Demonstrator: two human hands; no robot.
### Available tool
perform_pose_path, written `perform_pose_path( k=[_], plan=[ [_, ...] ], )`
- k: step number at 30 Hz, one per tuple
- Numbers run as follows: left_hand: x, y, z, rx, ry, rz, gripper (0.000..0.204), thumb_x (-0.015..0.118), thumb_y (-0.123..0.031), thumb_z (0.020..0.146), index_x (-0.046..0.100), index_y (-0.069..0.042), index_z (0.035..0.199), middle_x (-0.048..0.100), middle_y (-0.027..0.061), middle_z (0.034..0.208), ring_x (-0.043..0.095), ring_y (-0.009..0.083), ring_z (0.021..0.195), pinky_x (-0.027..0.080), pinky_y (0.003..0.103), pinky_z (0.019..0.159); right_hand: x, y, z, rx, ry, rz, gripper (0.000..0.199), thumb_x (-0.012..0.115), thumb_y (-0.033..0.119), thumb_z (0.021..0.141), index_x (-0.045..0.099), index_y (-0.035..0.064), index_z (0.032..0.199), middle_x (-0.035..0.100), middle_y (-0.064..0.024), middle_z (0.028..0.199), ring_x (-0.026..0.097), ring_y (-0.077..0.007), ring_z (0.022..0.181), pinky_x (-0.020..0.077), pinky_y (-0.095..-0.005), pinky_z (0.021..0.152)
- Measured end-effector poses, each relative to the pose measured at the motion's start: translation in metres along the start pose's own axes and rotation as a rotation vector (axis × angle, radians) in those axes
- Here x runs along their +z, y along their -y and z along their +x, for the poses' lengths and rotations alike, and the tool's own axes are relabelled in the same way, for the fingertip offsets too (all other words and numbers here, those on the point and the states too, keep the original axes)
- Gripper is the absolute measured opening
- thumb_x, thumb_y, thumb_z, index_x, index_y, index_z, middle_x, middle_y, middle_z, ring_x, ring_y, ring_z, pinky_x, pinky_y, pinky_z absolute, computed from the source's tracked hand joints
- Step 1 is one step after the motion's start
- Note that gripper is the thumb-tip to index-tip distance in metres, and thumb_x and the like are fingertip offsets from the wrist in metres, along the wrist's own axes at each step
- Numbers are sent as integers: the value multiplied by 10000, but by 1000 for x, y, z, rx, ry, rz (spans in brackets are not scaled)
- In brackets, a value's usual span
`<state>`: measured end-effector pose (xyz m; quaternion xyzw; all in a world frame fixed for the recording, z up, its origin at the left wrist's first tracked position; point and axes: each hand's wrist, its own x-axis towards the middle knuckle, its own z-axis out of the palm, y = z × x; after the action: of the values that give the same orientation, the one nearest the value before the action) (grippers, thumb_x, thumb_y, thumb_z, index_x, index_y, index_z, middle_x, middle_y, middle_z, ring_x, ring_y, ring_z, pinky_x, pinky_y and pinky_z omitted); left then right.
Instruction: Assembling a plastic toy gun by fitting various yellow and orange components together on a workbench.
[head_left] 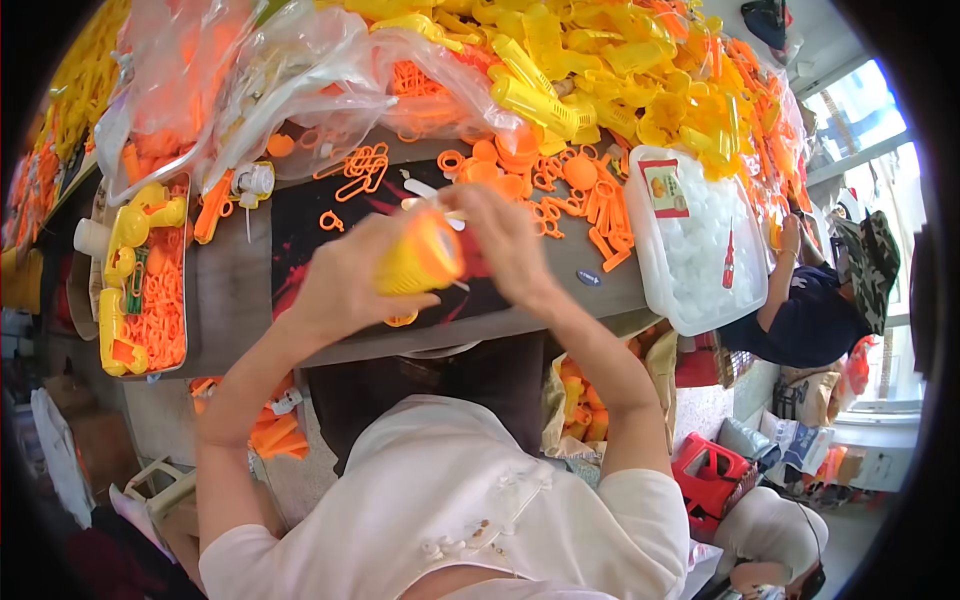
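Observation:
My left hand [345,275] is wrapped round a yellow ribbed cylinder [405,265], tilted so that its orange-rimmed end faces right. My right hand [500,235] is beside that end with its fingers bent together; whatever they hold is hidden. Small white paddle-shaped pieces [419,188] show by the right fingertips, and I cannot tell whether they are held or lie on the mat. Under both hands is a dark mat with red patches [310,255]. An orange ring-like part [401,319] shows just below the cylinder.
Orange clips and rings [605,205] lie beyond my hands, before a heap of yellow shells [640,75] and clear bags [290,75]. At right stands a white tub [665,290] of translucent pieces with a red screwdriver [729,260]; at left, a tray [187,260] of orange links. Other people sit to the right.

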<state>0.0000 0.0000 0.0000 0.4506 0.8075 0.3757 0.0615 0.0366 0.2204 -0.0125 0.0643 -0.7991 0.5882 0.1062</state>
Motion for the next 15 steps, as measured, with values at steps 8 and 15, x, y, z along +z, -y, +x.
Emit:
perform_pose_path(
  k=[8,15],
  plan=[
    [14,20,-74,-285,-272,-1551,734,637,-371,858,337,-45,1444,510,159,1284,562,254,1123,459,433,984,-118,-101,1,-54,-23,-980,159,580,25,853,642,14,999,633,-149,940,628,-312,895,497,-377,749],
    [49,-10,-52,-262,-321,-1834,659,569,-477,884,446,3,1319,603,138,1065,594,291,942,479,463,886,-141,-126,32,-11,-115,-629,148,685,43,773,595,-28,864,558,-134,872,565,-271,770,469,-349,701]
  ],
)
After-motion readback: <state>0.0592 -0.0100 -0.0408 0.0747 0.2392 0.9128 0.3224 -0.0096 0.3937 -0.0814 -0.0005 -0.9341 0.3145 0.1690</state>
